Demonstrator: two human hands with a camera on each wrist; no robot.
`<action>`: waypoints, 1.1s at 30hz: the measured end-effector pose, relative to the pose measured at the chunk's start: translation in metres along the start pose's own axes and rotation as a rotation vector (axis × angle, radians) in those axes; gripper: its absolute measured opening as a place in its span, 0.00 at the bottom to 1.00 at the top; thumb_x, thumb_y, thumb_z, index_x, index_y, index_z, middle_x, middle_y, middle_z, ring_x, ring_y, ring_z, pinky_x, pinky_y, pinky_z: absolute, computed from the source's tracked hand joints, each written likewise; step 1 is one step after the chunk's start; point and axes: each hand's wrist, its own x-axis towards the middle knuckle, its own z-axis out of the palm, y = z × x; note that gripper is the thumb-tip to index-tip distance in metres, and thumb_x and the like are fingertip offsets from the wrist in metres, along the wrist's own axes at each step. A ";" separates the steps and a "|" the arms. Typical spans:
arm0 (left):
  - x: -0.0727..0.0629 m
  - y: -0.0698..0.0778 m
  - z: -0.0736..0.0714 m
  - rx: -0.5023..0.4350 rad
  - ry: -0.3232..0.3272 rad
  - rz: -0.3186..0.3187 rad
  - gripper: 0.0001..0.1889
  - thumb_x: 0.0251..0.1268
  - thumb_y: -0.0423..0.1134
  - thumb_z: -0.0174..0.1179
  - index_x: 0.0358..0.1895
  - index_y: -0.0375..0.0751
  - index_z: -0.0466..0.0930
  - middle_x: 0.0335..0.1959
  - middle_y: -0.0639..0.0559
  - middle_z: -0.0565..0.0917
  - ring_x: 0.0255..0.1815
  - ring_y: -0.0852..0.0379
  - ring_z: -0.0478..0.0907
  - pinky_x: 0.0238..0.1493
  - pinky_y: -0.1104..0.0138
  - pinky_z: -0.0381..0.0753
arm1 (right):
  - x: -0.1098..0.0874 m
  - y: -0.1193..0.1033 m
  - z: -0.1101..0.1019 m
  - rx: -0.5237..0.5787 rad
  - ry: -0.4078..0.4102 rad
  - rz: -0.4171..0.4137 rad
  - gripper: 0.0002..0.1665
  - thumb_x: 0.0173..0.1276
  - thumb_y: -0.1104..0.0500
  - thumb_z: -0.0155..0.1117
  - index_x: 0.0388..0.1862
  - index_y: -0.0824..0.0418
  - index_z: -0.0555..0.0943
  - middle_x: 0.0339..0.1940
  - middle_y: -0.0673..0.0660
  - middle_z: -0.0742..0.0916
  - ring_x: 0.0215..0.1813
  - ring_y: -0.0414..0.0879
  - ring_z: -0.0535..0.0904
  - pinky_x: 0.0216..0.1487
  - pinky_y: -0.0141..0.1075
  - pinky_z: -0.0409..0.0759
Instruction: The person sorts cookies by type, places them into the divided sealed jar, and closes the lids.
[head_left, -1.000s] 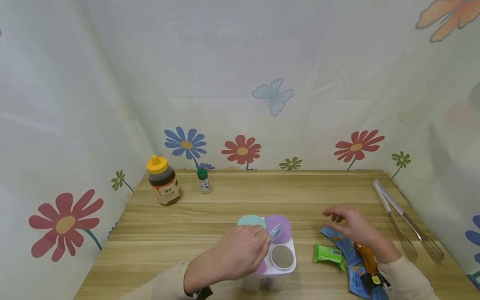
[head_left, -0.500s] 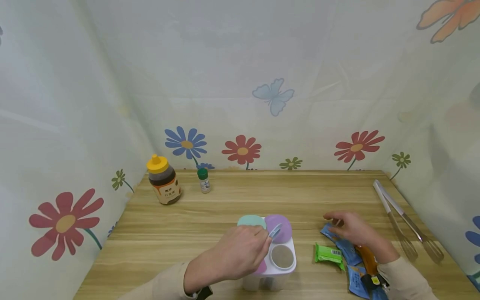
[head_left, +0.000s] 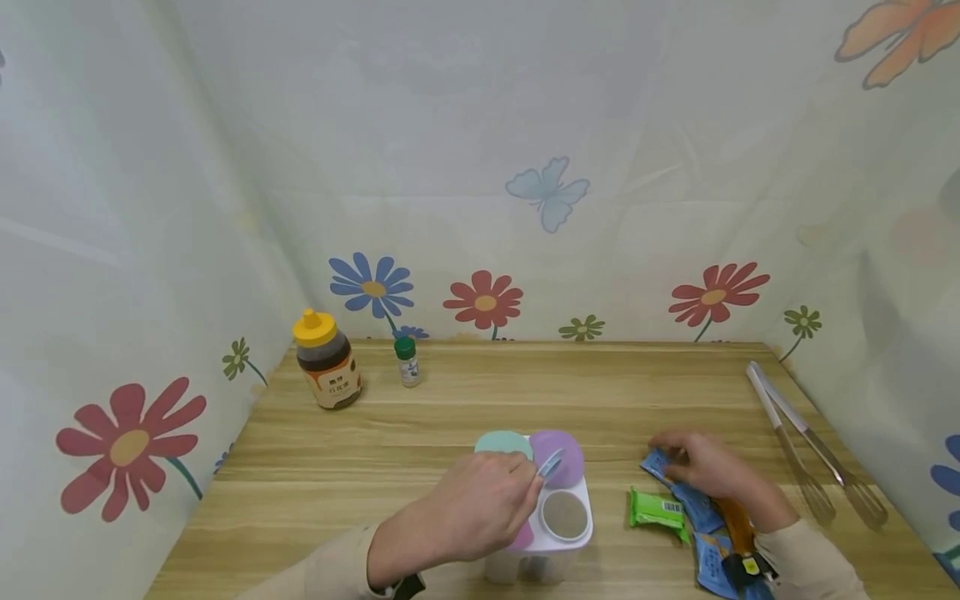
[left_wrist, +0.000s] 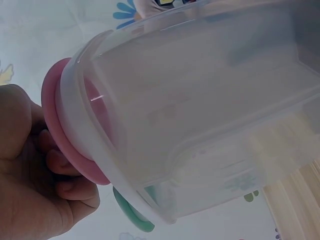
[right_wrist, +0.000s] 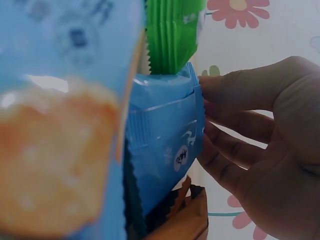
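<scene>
My left hand [head_left: 480, 504] is curled over the white-topped container [head_left: 587, 500], gripping a light blue piece with a rounded end [head_left: 551, 462]. The left wrist view shows these curled fingers [left_wrist: 62, 165] beside the pink lid [left_wrist: 65, 125] of the clear container body [left_wrist: 200, 110]; the light blue piece is hidden there. Around the container's top are a teal lid [head_left: 501, 442], a purple lid [head_left: 562, 461] and one uncovered round opening [head_left: 564, 514]. My right hand [head_left: 708, 467] has thumb and fingers bent around the end of a blue snack packet [right_wrist: 162, 135], fingertips at its crimped edge.
A green packet [head_left: 657, 508], more blue packets [head_left: 714, 562] and an orange-brown packet [head_left: 735, 525] lie beside the right hand. Metal tongs [head_left: 806, 442] lie at the right. A yellow-capped bottle [head_left: 330, 367] and green-capped shaker [head_left: 407, 365] stand at the back left.
My right hand has lowered onto the far blue packet, its fingers closing in around the packet's end. The left hand and the container have stayed in place.
</scene>
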 end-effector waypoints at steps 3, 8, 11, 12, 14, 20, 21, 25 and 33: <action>0.000 0.000 -0.001 -0.005 -0.009 -0.001 0.17 0.76 0.43 0.43 0.22 0.50 0.66 0.19 0.62 0.64 0.18 0.67 0.60 0.19 0.79 0.60 | 0.000 0.001 0.001 -0.015 -0.011 -0.006 0.22 0.58 0.67 0.69 0.53 0.64 0.81 0.50 0.58 0.85 0.43 0.45 0.81 0.39 0.36 0.79; 0.000 0.000 0.000 0.002 -0.005 0.004 0.17 0.75 0.42 0.44 0.22 0.50 0.66 0.19 0.62 0.64 0.18 0.68 0.60 0.20 0.78 0.60 | 0.000 0.002 0.003 -0.031 -0.021 0.003 0.23 0.58 0.67 0.70 0.54 0.62 0.81 0.52 0.58 0.85 0.41 0.41 0.78 0.38 0.35 0.77; 0.000 0.000 0.001 0.008 -0.002 0.005 0.17 0.75 0.42 0.45 0.22 0.50 0.66 0.19 0.62 0.64 0.18 0.67 0.60 0.20 0.78 0.60 | 0.001 0.002 0.004 -0.051 -0.024 0.012 0.22 0.59 0.66 0.70 0.54 0.60 0.81 0.53 0.57 0.84 0.41 0.41 0.77 0.38 0.35 0.77; -0.001 0.000 0.001 0.011 0.000 0.006 0.17 0.75 0.42 0.45 0.22 0.50 0.66 0.19 0.62 0.64 0.18 0.67 0.60 0.20 0.78 0.60 | 0.001 0.002 0.004 -0.059 -0.027 0.017 0.22 0.59 0.66 0.70 0.54 0.59 0.82 0.53 0.57 0.84 0.42 0.42 0.77 0.38 0.35 0.77; -0.001 0.000 0.001 0.012 -0.002 0.004 0.17 0.75 0.42 0.45 0.22 0.50 0.66 0.19 0.62 0.64 0.18 0.67 0.60 0.19 0.79 0.60 | 0.002 0.003 0.004 -0.073 -0.032 0.017 0.21 0.60 0.65 0.69 0.53 0.58 0.82 0.54 0.58 0.84 0.45 0.45 0.79 0.42 0.38 0.79; -0.001 0.000 0.002 0.013 0.002 0.005 0.17 0.75 0.42 0.45 0.22 0.50 0.66 0.19 0.62 0.64 0.18 0.68 0.60 0.19 0.79 0.60 | 0.003 0.004 0.005 -0.072 -0.052 0.036 0.21 0.61 0.66 0.67 0.55 0.59 0.81 0.55 0.60 0.82 0.54 0.55 0.79 0.50 0.49 0.79; -0.001 0.000 0.002 0.013 0.004 0.005 0.17 0.75 0.42 0.45 0.22 0.50 0.66 0.19 0.62 0.64 0.18 0.68 0.60 0.19 0.79 0.60 | 0.003 0.004 0.005 -0.069 -0.053 0.043 0.21 0.61 0.67 0.67 0.55 0.59 0.81 0.55 0.60 0.82 0.54 0.55 0.79 0.49 0.49 0.79; -0.001 0.000 0.002 0.014 0.005 0.006 0.17 0.75 0.42 0.45 0.22 0.50 0.66 0.19 0.62 0.64 0.18 0.68 0.60 0.19 0.79 0.60 | 0.003 0.004 0.005 -0.078 -0.060 0.059 0.19 0.62 0.66 0.67 0.53 0.58 0.82 0.52 0.57 0.83 0.52 0.52 0.80 0.47 0.46 0.79; -0.001 -0.001 0.002 0.010 0.002 0.011 0.18 0.76 0.43 0.43 0.22 0.50 0.66 0.19 0.62 0.64 0.18 0.68 0.60 0.19 0.79 0.60 | 0.001 0.003 0.006 -0.076 -0.044 0.056 0.15 0.60 0.66 0.68 0.47 0.57 0.84 0.46 0.53 0.83 0.47 0.48 0.79 0.45 0.43 0.79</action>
